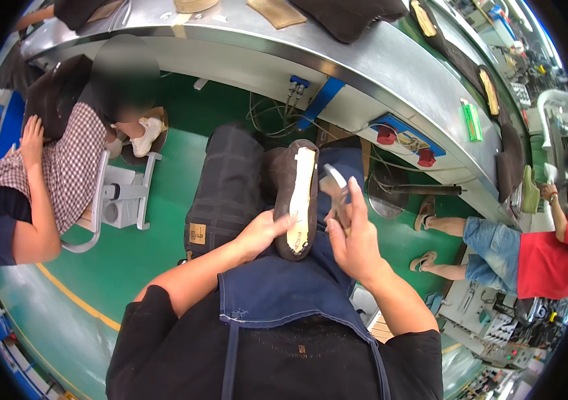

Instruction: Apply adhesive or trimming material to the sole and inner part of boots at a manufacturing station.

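A dark brown boot (285,200) lies bottom up across my lap, its pale, unsoled underside (303,190) facing me. My left hand (262,235) grips it from the left, with the thumb over the edge of the underside. Just right of the boot, my right hand (359,243) is closed round a metal-headed hammer (339,193), partly smeared by motion. The hammer head is raised beside the boot, apart from it as far as I can see. The boot's shaft is mostly hidden. A navy apron (284,297) covers my lap.
A metal workbench (391,73) curves across the front, with dark boots (491,90) and a green box (471,121) on it. Cables (277,110) hang below. A seated person (64,147) is at left; a person in red (547,257) stands at right.
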The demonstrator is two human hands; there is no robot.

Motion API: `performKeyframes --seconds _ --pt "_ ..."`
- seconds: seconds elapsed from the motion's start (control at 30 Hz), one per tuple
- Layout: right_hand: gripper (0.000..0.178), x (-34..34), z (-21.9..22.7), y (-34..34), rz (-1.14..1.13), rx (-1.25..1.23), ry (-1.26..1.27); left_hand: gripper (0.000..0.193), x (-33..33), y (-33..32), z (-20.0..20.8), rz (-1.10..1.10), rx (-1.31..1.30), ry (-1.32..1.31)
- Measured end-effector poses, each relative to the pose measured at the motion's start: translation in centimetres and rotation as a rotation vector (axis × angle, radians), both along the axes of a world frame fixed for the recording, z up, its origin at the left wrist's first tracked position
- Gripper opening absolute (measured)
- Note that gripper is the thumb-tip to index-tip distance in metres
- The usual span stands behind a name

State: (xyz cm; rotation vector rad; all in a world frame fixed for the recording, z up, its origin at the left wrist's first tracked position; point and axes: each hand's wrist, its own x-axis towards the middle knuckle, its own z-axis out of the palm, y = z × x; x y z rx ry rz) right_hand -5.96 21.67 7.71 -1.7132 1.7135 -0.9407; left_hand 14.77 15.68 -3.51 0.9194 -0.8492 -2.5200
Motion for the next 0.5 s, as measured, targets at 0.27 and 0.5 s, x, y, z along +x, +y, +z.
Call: performKeyframes --seconds 0.27,0.5 --pt "0.06 -5.0 0.6 0.8 -0.274 0.271 -0.26 0.071 -5.1 -1.9 0.3 -0.223 0.027 -0.177" --pt "0.046 -8.2 -2.2 -0.5 -0.341 0.5 -0.199 0.023 -10.3 -6.3 3.6 -0.315 -0.939 -0.118"
